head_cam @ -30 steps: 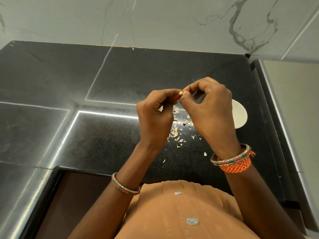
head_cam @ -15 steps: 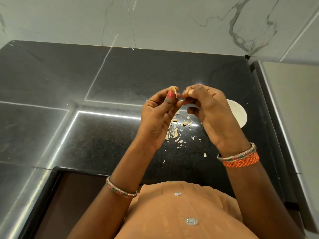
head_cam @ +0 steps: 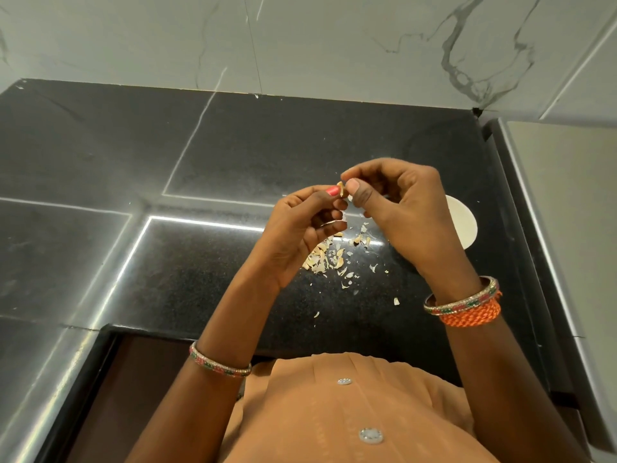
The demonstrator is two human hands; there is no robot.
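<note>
Above the table (head_cam: pixel 200 262), a small tan clove (head_cam: pixel 341 189) is standing with its long axis running twelve to six o'clock, the left hand (head_cam: pixel 300 225) pinching it from nine o'clock and the right hand (head_cam: pixel 404 212) pinching it from three o'clock, over scattered peelings (head_cam: pixel 325 259).

Two hands (head_cam: pixel 302 228) (head_cam: pixel 405 212), one held scrap (head_cam: pixel 341 189), one dish (head_cam: pixel 464 226).

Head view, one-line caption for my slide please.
Left hand and right hand pinch a small tan piece above peel scraps on black counter.
</note>
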